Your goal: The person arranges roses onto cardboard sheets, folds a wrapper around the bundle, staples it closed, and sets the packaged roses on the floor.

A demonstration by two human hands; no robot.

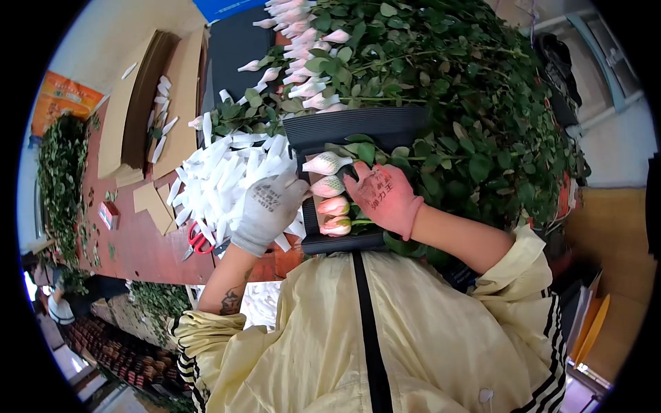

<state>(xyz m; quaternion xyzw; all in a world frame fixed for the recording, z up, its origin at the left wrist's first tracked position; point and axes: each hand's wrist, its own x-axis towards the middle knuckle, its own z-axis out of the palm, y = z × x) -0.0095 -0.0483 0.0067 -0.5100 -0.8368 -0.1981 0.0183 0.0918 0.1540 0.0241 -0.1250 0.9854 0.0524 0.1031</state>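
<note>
Reddish worktop (131,241) carries white sleeves (224,168) at ten o'clock, presumably handy for the left hand (267,210). Four rosebuds (333,206) line up mid-view in a black ridged holder (358,129), likely to keep heads even. At three o'clock, the right hand (385,197) curls by their stems; gloves mask both fingertips, so I can't tell whether either grip is clamped

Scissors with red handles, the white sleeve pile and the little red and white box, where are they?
Scissors (199,241): head view, on the red handles.
White sleeve pile (215,168): head view, middle of the heap.
Red and white box (109,215): head view, near its middle.
</note>
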